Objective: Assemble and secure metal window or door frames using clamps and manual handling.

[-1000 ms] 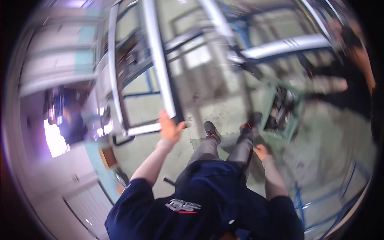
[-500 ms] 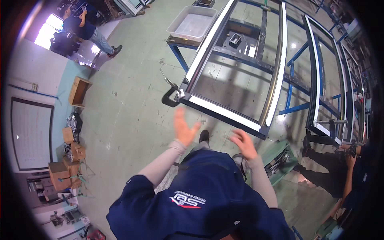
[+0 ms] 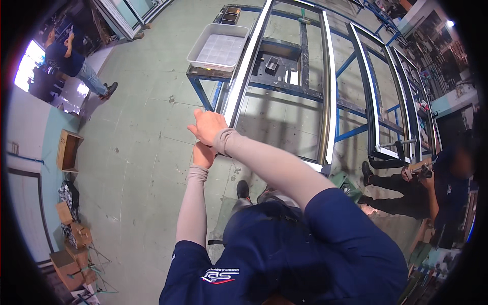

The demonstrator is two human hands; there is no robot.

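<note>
A long window or door frame [image 3: 328, 96], dark with white strips on its faces, lies across a blue stand. At its near left corner my two hands are together. My right hand [image 3: 208, 126] reaches across, with fingers curled over the C-clamp that sat on this corner in the earlier view. Just below it, my left hand [image 3: 204, 154] is closed round the lower part of the same spot. The hands hide the clamp and the corner, so its grip on the frame cannot be seen.
A pale plastic tray [image 3: 221, 47] stands on the blue stand [image 3: 201, 89] left of the frame. More frames [image 3: 373, 96] lie to the right, where a co-worker [image 3: 442, 188] holds a tool. Another person [image 3: 76, 63] stands far left. Cardboard boxes [image 3: 68, 267] line the left wall.
Both hands, apart and open before, have come together at the clamped corner. My right arm now crosses to the left. The view has shifted, and the clamp is now covered.
</note>
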